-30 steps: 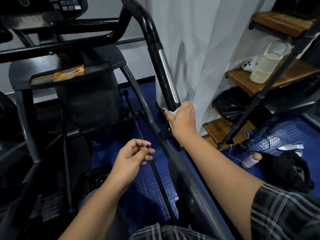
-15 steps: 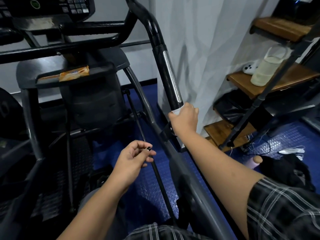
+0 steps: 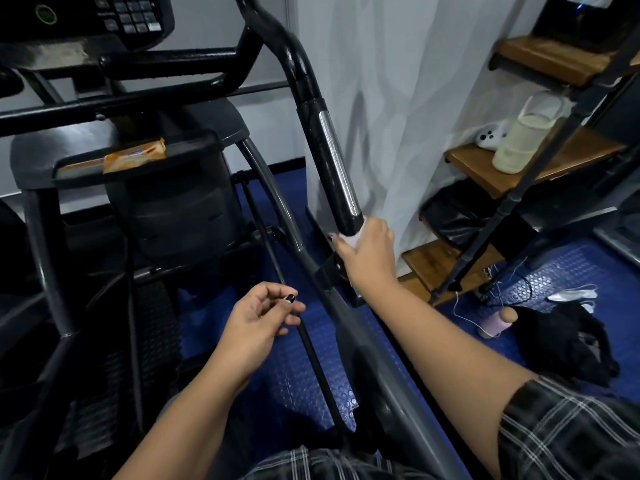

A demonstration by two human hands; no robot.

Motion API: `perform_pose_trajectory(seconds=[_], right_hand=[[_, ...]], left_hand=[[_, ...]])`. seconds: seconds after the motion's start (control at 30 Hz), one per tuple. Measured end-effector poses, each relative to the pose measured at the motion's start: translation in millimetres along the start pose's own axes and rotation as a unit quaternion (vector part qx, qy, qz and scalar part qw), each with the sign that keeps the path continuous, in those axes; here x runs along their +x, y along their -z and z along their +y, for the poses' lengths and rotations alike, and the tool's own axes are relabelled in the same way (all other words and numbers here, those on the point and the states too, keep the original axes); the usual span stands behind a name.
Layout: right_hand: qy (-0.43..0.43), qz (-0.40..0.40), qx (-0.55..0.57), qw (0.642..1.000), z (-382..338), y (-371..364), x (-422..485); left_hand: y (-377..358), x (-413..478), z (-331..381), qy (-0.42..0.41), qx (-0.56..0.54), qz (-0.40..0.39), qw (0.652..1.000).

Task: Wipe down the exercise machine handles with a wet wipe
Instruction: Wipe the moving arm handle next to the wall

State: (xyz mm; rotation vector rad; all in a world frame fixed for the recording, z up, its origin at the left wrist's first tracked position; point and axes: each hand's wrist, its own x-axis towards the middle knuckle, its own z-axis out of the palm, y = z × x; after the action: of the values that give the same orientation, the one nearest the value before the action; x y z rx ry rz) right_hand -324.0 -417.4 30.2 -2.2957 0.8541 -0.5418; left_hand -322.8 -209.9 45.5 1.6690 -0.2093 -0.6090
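**Wiping of the right-side handle, stroke at its lower limit.** The left hand [image 3: 259, 320] is held in the air in front of the machine frame, with fingers loosely curled and nothing gripped. On the handle [image 3: 329, 161] (black, with a silver strip along its length) the wet wipe [image 3: 354, 239] is pressed against the lower end. It is wrapped there by the right hand [image 3: 369, 252], whose fingers are curled round wipe and handle together. The step in hand is judged to be the wiping of this handle. An upward draw along the strip is called for next, with the grip kept firm so that the wipe is not left behind. Compared with one second ago, the right hand is found at the same lower end, and the left hand's pose is unchanged.
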Motion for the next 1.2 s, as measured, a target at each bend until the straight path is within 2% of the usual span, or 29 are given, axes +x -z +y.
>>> perform_pose_trajectory(seconds=[0.1,0.2,0.33,0.53,0.7,1.03,1.2], right_hand=[[0.023,0.033,-0.068,0.997,16,-3,-23],[0.028,0.021,-0.092,0.995,31,-3,-35],[0.028,0.004,-0.054,0.998,29,0,-37],[0.042,0.050,-0.002,0.998,1,1,-14],[0.043,0.040,0.047,0.997,-13,3,1],[0.048,0.061,0.004,0.997,-54,8,41],[0.029,0.024,0.027,0.999,-82,15,70]], left_hand=[[7,7,2,0.003,-0.002,0.008,1.000],[8,16,5,0.008,-0.002,0.009,1.000],[4,28,11,0.008,0.006,-0.003,1.000],[3,42,21,0.007,0.009,-0.009,1.000],[13,55,33,0.003,0.009,-0.004,1.000],[30,81,48,-0.001,0.014,-0.007,1.000],[37,88,51,-0.006,0.010,-0.009,1.000]])
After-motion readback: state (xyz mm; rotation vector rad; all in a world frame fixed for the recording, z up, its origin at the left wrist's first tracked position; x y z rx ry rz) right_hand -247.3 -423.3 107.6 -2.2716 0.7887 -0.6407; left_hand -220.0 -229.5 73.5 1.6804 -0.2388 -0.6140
